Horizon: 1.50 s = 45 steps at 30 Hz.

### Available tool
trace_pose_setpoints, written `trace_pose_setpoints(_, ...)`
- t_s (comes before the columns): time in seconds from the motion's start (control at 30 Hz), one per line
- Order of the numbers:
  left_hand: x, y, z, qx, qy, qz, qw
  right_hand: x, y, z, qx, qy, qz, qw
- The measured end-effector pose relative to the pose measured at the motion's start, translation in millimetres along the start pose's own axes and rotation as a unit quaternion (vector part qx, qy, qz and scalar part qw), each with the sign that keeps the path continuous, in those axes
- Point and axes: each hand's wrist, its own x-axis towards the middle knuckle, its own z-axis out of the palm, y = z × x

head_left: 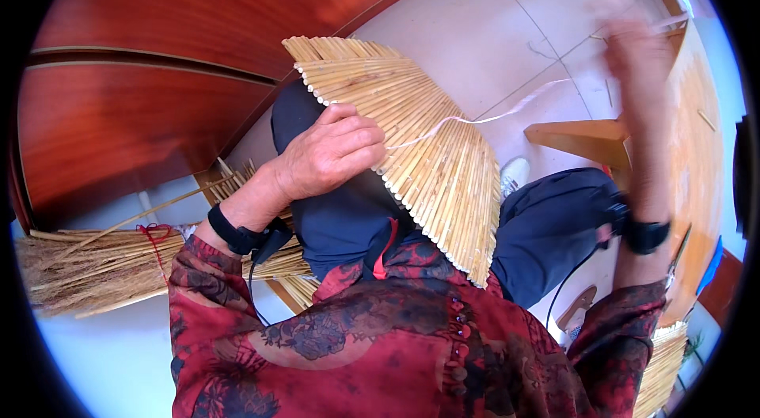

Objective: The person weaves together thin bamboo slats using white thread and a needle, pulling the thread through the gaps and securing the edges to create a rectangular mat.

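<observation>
A curved mat of straw-coloured stalks (443, 141), laid side by side like a fan, rests across my lap and knees. My left hand (336, 149) is closed on its left edge, fingers curled at the cut stalk ends. From beside those fingers a white cord (507, 111) runs over the mat and rises slackly to the right. Raised at the upper right, my right hand (637, 54) is smeared by motion. Its fingers are too blurred to read, and the cord's far end fades out short of it, so I cannot tell whether it holds the cord.
On the right stands a wooden table (693, 149), with a wooden leg or brace (578, 137) jutting toward my knee. A bundle of broom stalks (103, 267) lies at the left. Red-brown cabinet doors (198, 6) close off the far left; more stalks (661, 370) stand lower right.
</observation>
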Motion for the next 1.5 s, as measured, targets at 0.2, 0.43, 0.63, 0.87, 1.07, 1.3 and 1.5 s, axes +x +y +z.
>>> trace_pose_setpoints(0.2, 8.3, -0.7, 1.7, -0.012, 0.004, 0.010, 1.000, -61.1, 52.1, 123.0, 0.015, -0.267, 0.107, 0.958)
trace_pose_setpoints(0.43, 1.6, -3.2, 2.9, -0.043, 0.005, 0.004, 0.999, -63.0, 71.5, 136.4, -0.086, -0.275, -0.055, 0.956)
trace_pose_setpoints(0.63, 6.1, -2.1, 1.1, -0.033, 0.010, 0.003, 0.999, -55.8, 65.0, 116.4, 0.248, -0.389, 0.317, 0.829)
trace_pose_setpoints(0.87, 5.1, -2.0, 1.1, -0.032, -0.014, -0.003, 0.999, -69.4, 64.8, 119.1, 0.128, -0.345, 0.194, 0.909)
trace_pose_setpoints(1.07, 6.3, -4.9, 0.5, -0.049, -0.017, 0.009, 0.999, -67.7, 53.1, 113.4, 0.142, -0.318, 0.179, 0.920)
trace_pose_setpoints(1.3, -0.7, -7.6, -5.6, -0.033, -0.029, -0.032, 0.999, -76.1, 55.0, 115.2, 0.166, -0.322, 0.192, 0.912)
trace_pose_setpoints(1.5, 0.8, -20.6, -14.2, 0.069, -0.020, -0.058, 0.996, -78.8, 52.8, 111.8, 0.136, -0.326, 0.188, 0.916)
